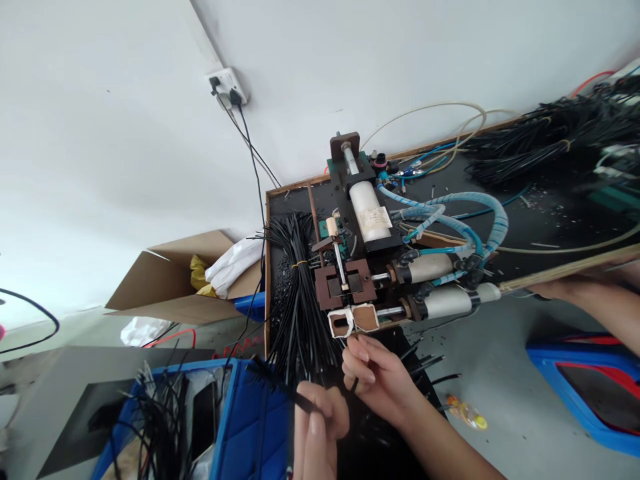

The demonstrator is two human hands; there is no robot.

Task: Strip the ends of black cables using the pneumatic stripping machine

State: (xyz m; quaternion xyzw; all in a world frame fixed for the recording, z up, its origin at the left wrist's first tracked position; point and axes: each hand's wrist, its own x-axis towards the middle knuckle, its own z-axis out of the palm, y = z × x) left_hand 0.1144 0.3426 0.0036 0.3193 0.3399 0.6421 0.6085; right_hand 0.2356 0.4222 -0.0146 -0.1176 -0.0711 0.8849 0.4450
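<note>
My left hand is closed around a small bunch of black wires that points up and to the left. To its right, my right hand pinches a single black wire, with the fingertips just below the front opening of a pneumatic wire stripping machine. The wire's tip runs up to the white-edged plates there; how far in it reaches is hidden. Left of the machine lies a large bundle of black wires tied with a yellow band.
A blue crate holding wires stands at lower left, with a cardboard box behind it. Blue air hoses loop over the bench. More wire bundles lie at the back right. Another person's arm reaches in at right.
</note>
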